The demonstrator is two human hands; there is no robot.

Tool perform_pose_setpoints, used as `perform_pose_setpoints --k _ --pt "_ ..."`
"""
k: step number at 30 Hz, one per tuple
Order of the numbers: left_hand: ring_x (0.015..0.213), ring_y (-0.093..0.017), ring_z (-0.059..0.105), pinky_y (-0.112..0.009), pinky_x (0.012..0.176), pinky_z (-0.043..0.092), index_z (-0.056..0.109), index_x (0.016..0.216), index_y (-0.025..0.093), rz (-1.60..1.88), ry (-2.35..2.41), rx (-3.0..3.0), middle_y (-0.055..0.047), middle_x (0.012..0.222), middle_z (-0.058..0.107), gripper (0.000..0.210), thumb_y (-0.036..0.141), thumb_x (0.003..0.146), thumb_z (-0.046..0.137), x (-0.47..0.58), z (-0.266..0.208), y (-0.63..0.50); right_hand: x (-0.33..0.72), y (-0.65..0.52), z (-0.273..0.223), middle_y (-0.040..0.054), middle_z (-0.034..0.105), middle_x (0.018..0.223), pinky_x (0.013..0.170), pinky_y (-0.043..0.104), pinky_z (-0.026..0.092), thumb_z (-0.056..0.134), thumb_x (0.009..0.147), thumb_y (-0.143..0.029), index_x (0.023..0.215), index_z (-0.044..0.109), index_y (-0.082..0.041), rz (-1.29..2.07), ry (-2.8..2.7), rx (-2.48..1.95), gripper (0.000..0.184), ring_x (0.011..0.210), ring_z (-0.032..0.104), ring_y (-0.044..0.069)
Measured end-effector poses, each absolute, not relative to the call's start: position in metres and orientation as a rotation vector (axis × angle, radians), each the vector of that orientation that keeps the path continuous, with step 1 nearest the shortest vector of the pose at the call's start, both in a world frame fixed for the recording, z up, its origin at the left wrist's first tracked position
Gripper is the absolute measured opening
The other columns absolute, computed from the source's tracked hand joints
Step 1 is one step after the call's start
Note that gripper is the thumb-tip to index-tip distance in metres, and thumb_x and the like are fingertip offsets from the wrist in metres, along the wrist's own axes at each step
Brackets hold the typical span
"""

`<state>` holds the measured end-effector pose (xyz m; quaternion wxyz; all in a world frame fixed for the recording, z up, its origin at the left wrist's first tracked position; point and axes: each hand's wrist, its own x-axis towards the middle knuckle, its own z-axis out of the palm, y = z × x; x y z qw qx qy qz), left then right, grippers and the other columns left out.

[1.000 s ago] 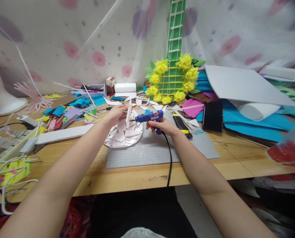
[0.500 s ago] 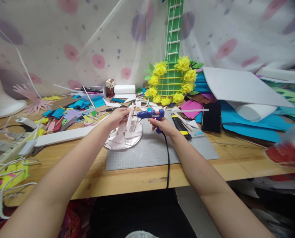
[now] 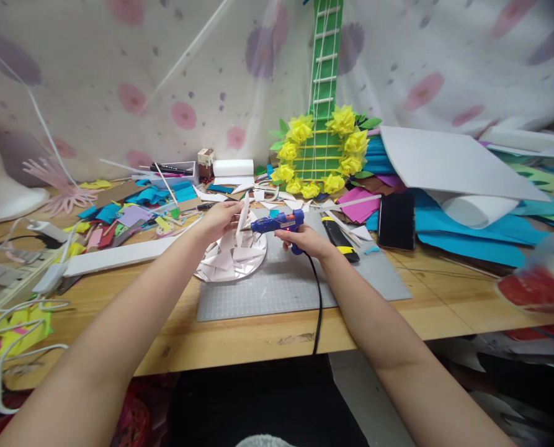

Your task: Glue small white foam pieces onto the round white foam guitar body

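My right hand (image 3: pixel 303 239) is closed round the handle of a blue glue gun (image 3: pixel 277 221), a clear glue stick (image 3: pixel 358 202) jutting from its back. The gun's nozzle points left, touching or very near an upright white strip (image 3: pixel 243 222). My left hand (image 3: pixel 223 220) pinches that strip from its left side; some fingertips are hidden behind it. Below stands a round white base (image 3: pixel 221 273) covered with overlapping white pieces, resting partly on the grey cutting mat (image 3: pixel 267 301).
A yellow-and-black utility knife (image 3: pixel 339 239) and a phone (image 3: pixel 396 220) lie to the right. Behind stands a green guitar shape (image 3: pixel 322 149) ringed with yellow paper flowers. Paper scraps (image 3: pixel 134 214), a white board strip (image 3: pixel 118 256) and a power strip (image 3: pixel 20 282) are on the left.
My right hand has tilted the glue gun, lowering its nozzle along the white strip and shifting it slightly left. The left hand stays nearly still on the strip.
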<state>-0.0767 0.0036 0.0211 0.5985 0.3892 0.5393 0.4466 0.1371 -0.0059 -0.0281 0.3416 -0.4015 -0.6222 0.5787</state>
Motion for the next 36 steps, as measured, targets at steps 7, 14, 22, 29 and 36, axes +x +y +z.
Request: perform_pose_setpoints --k 7,14,22,29,36 --pt "0.057 -0.008 0.056 -0.018 0.052 0.045 0.065 0.075 0.014 1.064 1.263 1.018 -0.002 0.068 0.062 0.01 0.024 0.075 0.066 -0.089 0.02 0.007 0.142 -0.005 -0.023 0.0025 0.064 0.068 0.054 0.024 0.047 0.071 0.063 -0.051 0.067 0.063 -0.017 1.586 -1.534 -0.897 0.035 0.057 0.056 0.011" --pt "0.081 -0.016 0.057 -0.024 0.069 0.044 0.07 0.084 0.018 0.946 1.382 1.839 -0.005 0.088 0.064 0.014 0.026 0.074 0.064 -0.092 0.062 -0.005 0.15 0.017 -0.042 -0.0001 0.064 0.067 0.05 0.021 0.046 0.07 0.062 -0.056 0.07 0.061 -0.019 1.446 -1.066 -0.909 0.039 0.054 0.054 0.008" --pt "0.095 -0.021 0.055 -0.027 0.079 0.038 0.071 0.085 0.025 0.517 1.162 2.456 -0.006 0.095 0.063 0.014 0.03 0.077 0.059 -0.087 0.068 -0.009 0.157 0.027 -0.048 -0.0013 0.063 0.063 0.043 0.019 0.042 0.069 0.06 -0.06 0.069 0.057 -0.019 1.376 -0.881 -0.949 0.043 0.046 0.048 0.006" --pt "0.089 -0.019 0.054 -0.027 0.076 0.038 0.07 0.087 0.024 0.197 1.231 2.649 -0.007 0.098 0.061 0.022 0.027 0.082 0.049 -0.099 0.028 0.004 0.154 0.027 -0.049 -0.0006 0.064 0.067 0.044 0.02 0.042 0.066 0.062 -0.061 0.07 0.057 -0.02 1.342 -0.944 -0.997 0.043 0.046 0.048 0.006" --pt "0.089 -0.02 0.053 -0.028 0.078 0.038 0.069 0.09 0.022 0.158 1.195 2.701 -0.008 0.097 0.059 0.024 0.021 0.081 0.047 -0.104 0.019 0.007 0.155 0.028 -0.047 -0.0015 0.062 0.063 0.043 0.019 0.042 0.07 0.06 -0.058 0.068 0.058 -0.019 1.387 -0.897 -0.981 0.042 0.046 0.047 0.005"
